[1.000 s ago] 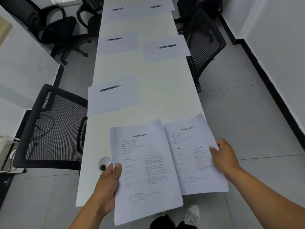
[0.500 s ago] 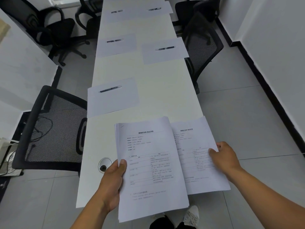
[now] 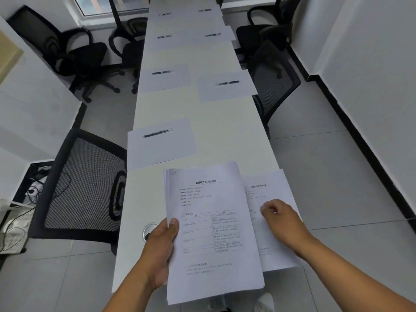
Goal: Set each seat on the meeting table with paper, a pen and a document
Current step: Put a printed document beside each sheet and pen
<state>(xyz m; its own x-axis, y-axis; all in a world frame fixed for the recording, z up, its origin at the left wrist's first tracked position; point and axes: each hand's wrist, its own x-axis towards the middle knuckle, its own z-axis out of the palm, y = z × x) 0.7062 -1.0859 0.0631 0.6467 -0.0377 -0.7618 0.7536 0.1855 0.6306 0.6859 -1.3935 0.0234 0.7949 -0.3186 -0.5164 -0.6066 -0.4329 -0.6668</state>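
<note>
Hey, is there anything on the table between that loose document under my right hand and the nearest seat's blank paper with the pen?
Nothing visible. The loose document lies under the right hand; bare table separates it from the blank paper and pen. The left hand holds the stack alongside.

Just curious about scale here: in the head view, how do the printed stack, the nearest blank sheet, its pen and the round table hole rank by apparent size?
1. Stack of printed white documents, though nearness inflates it.
2. Nearest blank white sheet.
3. Black pen.
4. Round metal-rimmed cable hole.
</note>
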